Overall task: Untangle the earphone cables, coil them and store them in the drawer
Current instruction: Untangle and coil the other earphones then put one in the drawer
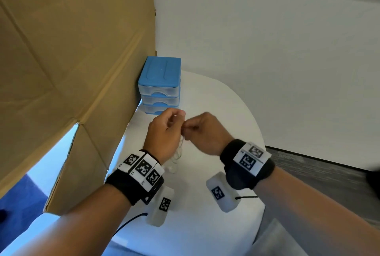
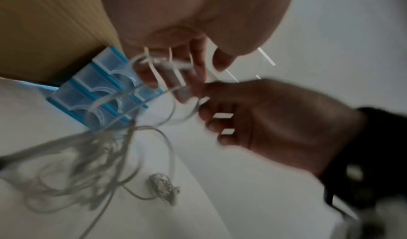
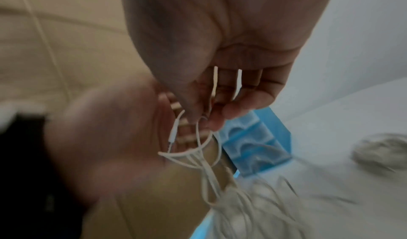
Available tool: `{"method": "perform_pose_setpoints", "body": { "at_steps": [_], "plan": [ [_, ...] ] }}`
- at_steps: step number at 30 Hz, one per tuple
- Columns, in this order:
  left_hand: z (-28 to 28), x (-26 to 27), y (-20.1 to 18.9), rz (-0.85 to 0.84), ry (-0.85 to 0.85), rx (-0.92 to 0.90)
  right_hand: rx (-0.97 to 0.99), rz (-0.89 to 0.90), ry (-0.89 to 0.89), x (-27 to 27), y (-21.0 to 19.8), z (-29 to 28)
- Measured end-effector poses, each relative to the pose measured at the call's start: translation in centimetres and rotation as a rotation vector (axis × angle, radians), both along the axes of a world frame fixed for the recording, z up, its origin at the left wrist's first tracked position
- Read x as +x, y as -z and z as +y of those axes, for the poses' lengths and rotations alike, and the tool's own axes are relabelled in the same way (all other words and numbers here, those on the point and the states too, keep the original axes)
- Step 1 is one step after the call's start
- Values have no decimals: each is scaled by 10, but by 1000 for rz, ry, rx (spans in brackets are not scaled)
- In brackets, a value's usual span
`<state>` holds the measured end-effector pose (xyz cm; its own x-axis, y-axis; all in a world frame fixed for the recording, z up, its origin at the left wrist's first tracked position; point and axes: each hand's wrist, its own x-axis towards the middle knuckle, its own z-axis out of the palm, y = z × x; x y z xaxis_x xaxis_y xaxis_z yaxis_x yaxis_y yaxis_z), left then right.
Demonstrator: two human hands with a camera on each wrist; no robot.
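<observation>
Both hands are raised above the white table [image 1: 216, 111], fingertips almost meeting. My left hand [image 1: 174, 119] holds loops of a thin white earphone cable [image 1: 178, 154], which hangs down in a tangle toward the table. My right hand [image 1: 188, 130] pinches a strand of the same cable [image 3: 198, 138] beside the left fingers. The hanging tangle [image 2: 88, 155] is blurred in both wrist views. A second earphone set lies coiled in a small bundle [image 2: 163, 185] on the table. The blue three-drawer unit [image 1: 159, 85] stands behind the hands, all its drawers closed.
A large brown cardboard box [image 1: 72, 60] fills the left side, touching the drawer unit. A white wall [image 1: 267, 60] stands behind the round table. The table's edge curves off on the right above a dark floor [image 1: 318, 173].
</observation>
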<state>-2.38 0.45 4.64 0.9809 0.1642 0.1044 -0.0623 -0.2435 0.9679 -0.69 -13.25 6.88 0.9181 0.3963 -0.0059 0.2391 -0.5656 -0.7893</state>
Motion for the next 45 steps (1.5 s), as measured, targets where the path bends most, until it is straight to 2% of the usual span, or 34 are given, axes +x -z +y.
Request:
{"method": "perform_pose_setpoints", "body": {
  "at_steps": [2, 5, 7, 10, 14, 18, 20, 22, 26, 29, 35, 39, 42, 43, 45],
  "plan": [
    [1, -2, 0, -11, 56, -75, 169, -13, 48, 6, -18, -2],
    [2, -1, 2, -2, 81, -76, 350, 0, 182, 16, -49, -4],
    [4, 2, 4, 26, 115, 42, 414, 6, 231, 22, -70, -5],
    [6, 5, 8, 51, 141, 217, 426, -22, 189, 22, -97, -5],
    [11, 10, 11, 15, -28, 159, 429, -107, 111, 14, -124, 0],
    [21, 16, 18, 92, -137, 67, 590, -250, 134, 12, -156, -3],
    [22, 18, 18, 80, -154, 54, 623, -286, 150, 14, -164, -3],
    [21, 18, 15, 57, -131, 38, 601, -277, 166, 19, -159, 1],
    [15, 13, 10, 29, -61, -33, 426, -80, 156, 36, -126, 10],
    [11, 10, 5, -4, -46, -101, 300, -3, 172, 42, -96, 9],
    [10, 6, -1, 8, -96, -191, 197, -133, 294, 33, -51, 4],
    [6, 1, -7, 7, -122, -183, 145, -131, 272, 17, -36, 7],
    [7, -1, -10, -21, -178, -186, 79, -250, 322, 9, -26, 12],
    [7, -2, -11, -32, -191, -194, 63, -257, 318, 7, -24, 13],
    [7, -2, -12, -58, -205, -179, 42, -135, 266, 7, -24, 15]
  ]
}}
